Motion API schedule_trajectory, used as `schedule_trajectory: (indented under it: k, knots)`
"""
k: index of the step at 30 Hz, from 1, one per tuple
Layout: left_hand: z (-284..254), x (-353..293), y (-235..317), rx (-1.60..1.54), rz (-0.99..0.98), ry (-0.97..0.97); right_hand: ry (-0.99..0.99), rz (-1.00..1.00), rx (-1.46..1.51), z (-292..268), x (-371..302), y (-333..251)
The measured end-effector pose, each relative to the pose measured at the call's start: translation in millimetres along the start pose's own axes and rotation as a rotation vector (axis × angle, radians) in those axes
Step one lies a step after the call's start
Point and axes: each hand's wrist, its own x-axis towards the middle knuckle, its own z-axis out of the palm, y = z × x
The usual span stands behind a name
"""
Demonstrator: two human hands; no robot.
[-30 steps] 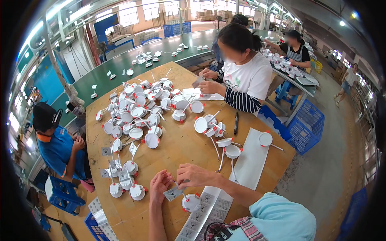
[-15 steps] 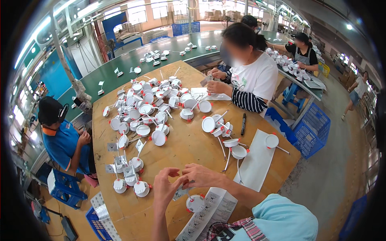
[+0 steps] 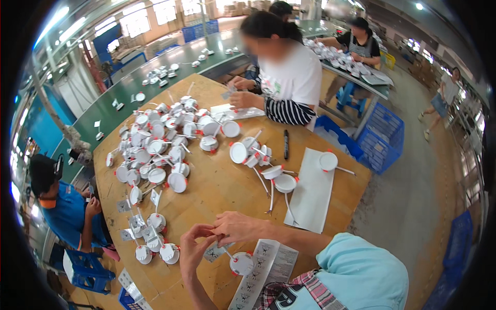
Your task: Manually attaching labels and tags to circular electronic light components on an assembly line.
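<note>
Head view: round white lamp (image 3: 241, 262), perhaps face-down

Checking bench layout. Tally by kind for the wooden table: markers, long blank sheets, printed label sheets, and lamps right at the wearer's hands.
Black marker: 1
Long blank white sheet: 1
Printed label sheet: 1
Round white lamp: 1
Total: 4

The hands (image 3: 214, 238) have met above the round white lamp (image 3: 241, 263)

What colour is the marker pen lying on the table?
Black marker pen, clearest in the head view.
</note>
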Motion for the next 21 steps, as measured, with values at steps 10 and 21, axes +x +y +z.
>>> schedule_trajectory:
  k: [10,21]
  knots:
    - [-1.1,11.0,-11.7,-0.077,-0.065,-0.049,0.040,0.027,-0.002,0.0,0.8,2.9]
    - [8.7,8.0,-3.0,-0.058,-0.041,-0.001,0.182,0.027,-0.247,2.2,-15.9,-15.2]
